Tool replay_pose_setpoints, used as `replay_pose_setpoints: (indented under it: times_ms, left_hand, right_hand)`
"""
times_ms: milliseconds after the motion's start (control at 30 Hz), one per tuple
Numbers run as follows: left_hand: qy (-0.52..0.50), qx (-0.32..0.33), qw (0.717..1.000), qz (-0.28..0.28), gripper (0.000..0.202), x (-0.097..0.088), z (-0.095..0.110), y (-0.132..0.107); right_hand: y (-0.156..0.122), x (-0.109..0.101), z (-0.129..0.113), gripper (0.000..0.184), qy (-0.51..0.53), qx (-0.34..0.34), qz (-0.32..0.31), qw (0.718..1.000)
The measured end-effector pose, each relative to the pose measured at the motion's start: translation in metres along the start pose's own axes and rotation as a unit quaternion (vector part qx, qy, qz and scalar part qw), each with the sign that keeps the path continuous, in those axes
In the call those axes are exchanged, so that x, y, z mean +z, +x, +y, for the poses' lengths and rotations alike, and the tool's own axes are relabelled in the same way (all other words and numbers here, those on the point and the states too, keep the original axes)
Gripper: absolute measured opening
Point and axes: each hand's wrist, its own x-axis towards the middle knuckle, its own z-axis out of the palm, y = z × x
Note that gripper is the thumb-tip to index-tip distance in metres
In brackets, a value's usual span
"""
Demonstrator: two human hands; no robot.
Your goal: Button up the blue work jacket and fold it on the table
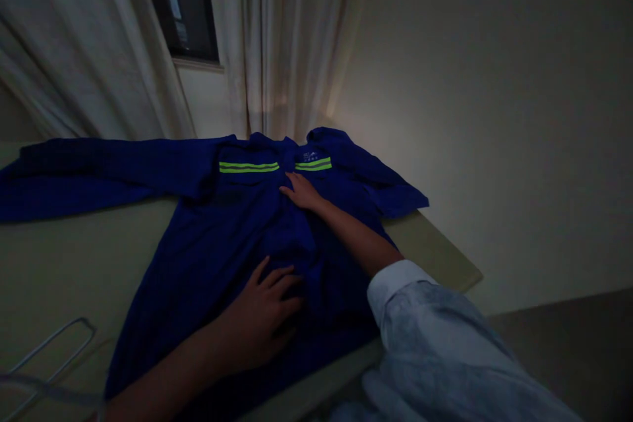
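A dark blue work jacket [208, 237] with lime-green chest stripes [248, 167] lies spread face up on a pale table [64, 257]. One sleeve stretches far out to the left. My left hand [260, 320] rests flat on the jacket's lower front, fingers spread. My right hand [301, 191] reaches further up and lies flat on the chest just below the stripes, near the front opening. Neither hand holds anything. My right forearm wears a rolled light sleeve [435, 336].
A white wire hanger [54, 349] lies on the table at the near left. Pale curtains [281, 33] and a dark window [180, 0] stand behind the table. A bare wall fills the right; the table's right corner [469, 273] ends there above the floor.
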Motion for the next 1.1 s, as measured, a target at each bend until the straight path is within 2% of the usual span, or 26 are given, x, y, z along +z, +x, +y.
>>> replay_pose_setpoints:
  times_ms: [67, 167, 267, 367, 433, 533, 667, 733, 833, 1100]
  left_hand:
    - [0.004, 0.027, 0.999, 0.036, 0.015, 0.008, 0.004, -0.003]
    - [0.028, 0.045, 0.997, 0.063, 0.003, 0.018, 0.009, -0.006]
    - [0.037, 0.061, 0.994, 0.077, 0.014, 0.021, 0.008, -0.008]
    - [0.041, 0.081, 0.99, 0.104, 0.011, 0.021, 0.006, -0.008]
    - [0.037, 0.098, 0.986, 0.132, 0.002, 0.02, 0.007, -0.009]
    - [0.021, 0.127, 0.974, 0.187, 0.009, 0.018, 0.009, -0.01]
    - [0.001, 0.162, 0.958, 0.235, 0.011, 0.017, 0.006, -0.011]
    - [-0.016, 0.165, 0.957, 0.238, 0.01, 0.018, 0.003, -0.011]
    - [-0.037, 0.152, 0.959, 0.236, 0.007, 0.019, 0.002, -0.011]
    - [-0.056, 0.127, 0.963, 0.231, 0.005, 0.02, 0.003, -0.008]
  right_hand:
    - [-0.034, -0.015, -0.017, 0.058, 0.064, -0.051, 0.029, 0.996]
    - [-0.113, -0.043, -0.041, 0.049, 0.136, -0.083, 0.017, 0.987]
    - [-0.2, -0.059, -0.053, 0.045, 0.155, -0.067, 0.012, 0.986]
    - [-0.267, -0.048, -0.054, 0.044, 0.18, -0.045, 0.034, 0.982]
    - [-0.295, -0.031, -0.054, 0.042, 0.197, -0.033, 0.056, 0.978]
    - [-0.314, -0.005, -0.057, 0.032, 0.219, -0.034, 0.092, 0.971]
    - [-0.313, 0.011, -0.063, 0.012, 0.264, -0.087, 0.169, 0.946]
    - [-0.308, 0.015, -0.065, 0.013, 0.292, -0.116, 0.195, 0.929]
    - [-0.303, 0.02, -0.064, 0.015, 0.315, -0.157, 0.192, 0.916]
    - [-0.301, 0.022, -0.065, 0.02, 0.284, -0.164, 0.21, 0.921]
